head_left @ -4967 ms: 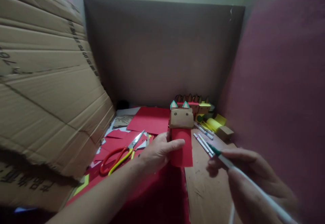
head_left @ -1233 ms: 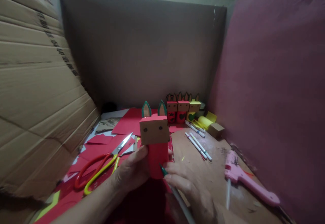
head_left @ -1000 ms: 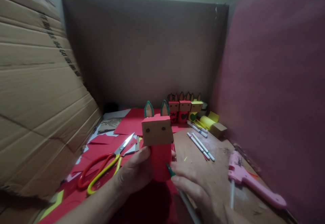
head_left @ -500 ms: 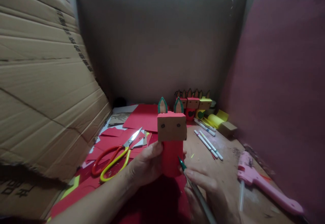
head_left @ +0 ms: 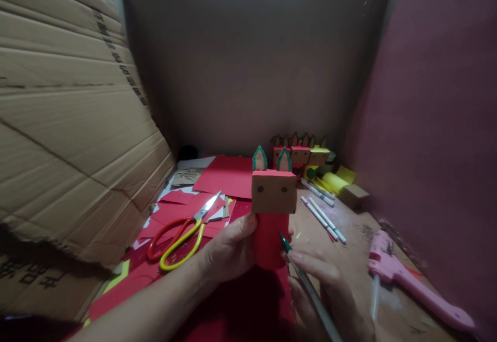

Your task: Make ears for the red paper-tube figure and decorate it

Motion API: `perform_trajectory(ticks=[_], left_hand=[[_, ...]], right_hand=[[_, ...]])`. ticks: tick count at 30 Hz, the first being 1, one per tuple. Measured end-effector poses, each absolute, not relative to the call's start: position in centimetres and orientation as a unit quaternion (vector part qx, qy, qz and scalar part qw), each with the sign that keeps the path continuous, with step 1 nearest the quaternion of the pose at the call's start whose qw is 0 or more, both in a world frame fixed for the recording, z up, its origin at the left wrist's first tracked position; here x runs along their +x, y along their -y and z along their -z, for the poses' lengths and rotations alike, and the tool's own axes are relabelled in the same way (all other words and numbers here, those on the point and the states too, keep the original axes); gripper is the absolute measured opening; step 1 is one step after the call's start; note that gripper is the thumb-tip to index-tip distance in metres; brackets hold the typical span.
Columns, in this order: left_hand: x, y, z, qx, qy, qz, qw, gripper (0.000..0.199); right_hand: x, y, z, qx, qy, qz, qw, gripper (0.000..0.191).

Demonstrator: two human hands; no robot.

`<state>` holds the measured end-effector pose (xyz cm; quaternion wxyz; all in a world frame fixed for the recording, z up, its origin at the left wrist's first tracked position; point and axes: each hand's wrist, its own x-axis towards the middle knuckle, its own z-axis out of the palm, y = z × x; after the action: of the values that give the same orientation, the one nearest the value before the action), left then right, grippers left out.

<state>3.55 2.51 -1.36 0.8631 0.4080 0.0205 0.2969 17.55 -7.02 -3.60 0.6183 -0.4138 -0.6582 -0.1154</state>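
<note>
A red paper figure (head_left: 271, 241) stands upright in my left hand (head_left: 229, 251), whose fingers wrap round its red tube body. Its head is a brown cardboard block with two dark eyes, topped by two pointed ears edged in green. My right hand (head_left: 326, 285) grips a green-tipped marker (head_left: 308, 285) between thumb and fingers. The marker's tip is at the right part of the red body; whether it touches is hard to tell. No mark shows on the body front.
Scissors (head_left: 180, 236) with red and yellow handles lie on red paper (head_left: 225, 176) at left. Similar figures (head_left: 301, 155), white markers (head_left: 322, 220) and a yellow roll (head_left: 337, 181) are behind at right. A pink glue gun (head_left: 411, 280) lies far right, near the wall.
The whole view has shifted, so everything appears slightly further right. Both hands keep their holds on the figure and the marker, with the tip still near the body.
</note>
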Motion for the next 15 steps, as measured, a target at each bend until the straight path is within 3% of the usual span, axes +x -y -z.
perform_trajectory(ticks=[15], left_hand=[[3.69,-2.45,1.44,0.419,-0.019,-0.294,0.859,0.046]], right_hand=[[17.74,7.01,2.80,-0.404,0.668,0.039,0.623,0.022]])
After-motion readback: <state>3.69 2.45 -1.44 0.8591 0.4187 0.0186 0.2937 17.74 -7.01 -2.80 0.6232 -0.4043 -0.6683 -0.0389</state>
